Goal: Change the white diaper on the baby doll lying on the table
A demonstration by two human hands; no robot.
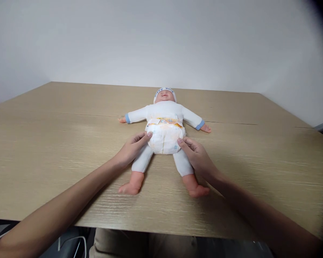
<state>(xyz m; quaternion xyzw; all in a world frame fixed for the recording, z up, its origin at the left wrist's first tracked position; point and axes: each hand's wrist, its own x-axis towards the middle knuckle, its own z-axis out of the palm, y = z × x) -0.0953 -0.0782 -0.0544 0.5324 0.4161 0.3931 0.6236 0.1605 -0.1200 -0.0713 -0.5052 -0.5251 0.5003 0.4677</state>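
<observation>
A baby doll (165, 109) in a white suit with blue cuffs and a printed white hat lies on its back, its head away from me and its arms and legs spread. Around its hips and belly sits a white diaper (163, 139) with an orange patterned waistband. My left hand (134, 145) pinches the diaper's edge at the left hip, thumb on top and fingers underneath. At the opposite hip, my right hand (193, 150) holds the other edge in the same way, its fingertips partly hidden.
The doll lies on a light wooden table (70, 143) with a seam running across it. Behind the table stands a plain pale wall (150, 43). A white cable (72, 238) hangs below the table's front edge, beside my legs.
</observation>
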